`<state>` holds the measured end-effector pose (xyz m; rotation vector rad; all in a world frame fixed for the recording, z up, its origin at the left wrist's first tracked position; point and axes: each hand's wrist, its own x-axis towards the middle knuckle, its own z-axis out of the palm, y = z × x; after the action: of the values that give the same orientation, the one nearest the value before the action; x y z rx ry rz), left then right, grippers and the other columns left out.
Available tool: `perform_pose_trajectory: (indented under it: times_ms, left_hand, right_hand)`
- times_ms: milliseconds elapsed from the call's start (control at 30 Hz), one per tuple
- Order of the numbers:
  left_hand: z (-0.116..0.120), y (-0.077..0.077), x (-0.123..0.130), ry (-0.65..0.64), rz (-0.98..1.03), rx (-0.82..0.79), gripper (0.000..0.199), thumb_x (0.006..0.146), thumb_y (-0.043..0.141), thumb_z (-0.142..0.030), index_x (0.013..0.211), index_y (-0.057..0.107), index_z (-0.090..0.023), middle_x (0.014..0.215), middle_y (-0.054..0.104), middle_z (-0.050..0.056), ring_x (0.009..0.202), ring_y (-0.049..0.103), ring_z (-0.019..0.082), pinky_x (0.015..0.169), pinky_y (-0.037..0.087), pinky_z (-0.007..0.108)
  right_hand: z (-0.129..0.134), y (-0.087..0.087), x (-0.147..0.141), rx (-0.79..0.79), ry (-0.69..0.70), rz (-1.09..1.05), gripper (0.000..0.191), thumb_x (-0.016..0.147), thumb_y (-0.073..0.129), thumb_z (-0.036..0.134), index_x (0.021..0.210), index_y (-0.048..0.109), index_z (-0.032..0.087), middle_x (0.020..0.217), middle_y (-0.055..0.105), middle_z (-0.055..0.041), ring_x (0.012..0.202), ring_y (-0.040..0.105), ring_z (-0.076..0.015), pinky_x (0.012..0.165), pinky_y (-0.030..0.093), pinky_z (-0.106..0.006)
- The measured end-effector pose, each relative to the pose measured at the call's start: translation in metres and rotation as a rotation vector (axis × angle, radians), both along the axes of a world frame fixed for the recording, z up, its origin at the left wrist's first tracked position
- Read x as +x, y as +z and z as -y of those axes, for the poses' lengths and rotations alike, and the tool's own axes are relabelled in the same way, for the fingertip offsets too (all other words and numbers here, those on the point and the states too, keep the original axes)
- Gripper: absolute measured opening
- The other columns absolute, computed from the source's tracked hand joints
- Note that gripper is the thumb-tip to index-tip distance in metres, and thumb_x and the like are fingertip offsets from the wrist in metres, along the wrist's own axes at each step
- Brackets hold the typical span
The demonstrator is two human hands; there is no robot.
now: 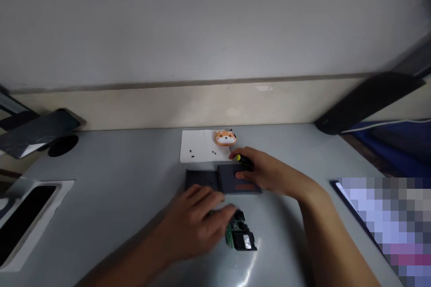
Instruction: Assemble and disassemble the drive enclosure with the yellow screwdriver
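A dark-screened device (pixel 25 219) lies at far left, a long black object (pixel 367 103) slants at back right.

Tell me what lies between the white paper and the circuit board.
In the head view, two dark case pieces lie side by side between the white paper and the circuit board; the right hand is over the right one.

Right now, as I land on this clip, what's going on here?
A person is working at a gray table. Their right-hand grip has a black tool with a yellow end, over the right part of a dark two-panel piece. The left-hand grip, blurred, is by a green-and-black circuit board; contact is unclear. Beyond lies white paper with a few small dark bits and a dog-faced item at its far right corner.
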<state>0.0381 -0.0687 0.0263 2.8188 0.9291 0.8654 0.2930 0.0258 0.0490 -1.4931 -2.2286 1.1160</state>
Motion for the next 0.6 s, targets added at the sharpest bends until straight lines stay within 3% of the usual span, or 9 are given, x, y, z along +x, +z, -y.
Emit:
perform_pose_trajectory:
  times_ms: [133,267,433,600]
  left_hand:
    - [-0.025,-0.009,-0.019,0.163,0.016,0.024,0.019,0.099,0.052,-0.016,0.109,0.068,-0.018,0.096,0.068,0.006,0.088,0.061,0.020,0.082,0.051,0.037]
    - [-0.045,-0.021,-0.034,0.207,-0.015,-0.069,0.020,0.099,0.051,-0.014,0.105,0.069,-0.019,0.095,0.068,0.005,0.093,0.062,0.020,0.087,0.054,0.037]
    - [-0.052,-0.025,-0.042,0.262,-0.015,-0.125,0.019,0.099,0.050,-0.013,0.100,0.068,-0.019,0.093,0.070,0.004,0.089,0.064,0.020,0.087,0.056,0.038]
    - [-0.052,-0.024,-0.043,0.287,0.022,-0.123,0.020,0.099,0.049,-0.013,0.102,0.068,-0.019,0.093,0.071,0.003,0.089,0.066,0.019,0.085,0.058,0.037]
  right_hand:
    - [0.000,0.001,-0.003,0.025,0.006,0.005,0.042,0.085,0.065,0.024,0.127,0.062,0.026,0.114,0.072,-0.0063,0.090,0.068,-0.0223,0.073,0.056,-0.032]
    - [-0.001,0.004,-0.005,0.035,0.016,0.017,0.042,0.085,0.066,0.025,0.127,0.063,0.027,0.116,0.073,-0.0055,0.089,0.069,-0.0224,0.075,0.056,-0.033]
    - [-0.005,0.009,-0.019,0.281,-0.053,0.024,0.041,0.095,0.056,0.027,0.135,0.065,0.030,0.130,0.073,-0.0072,0.109,0.070,-0.0285,0.096,0.052,-0.041]
    - [-0.003,0.006,-0.030,0.249,-0.010,0.062,0.042,0.097,0.056,0.029,0.137,0.064,0.030,0.130,0.073,-0.0068,0.105,0.072,-0.0285,0.093,0.054,-0.040]
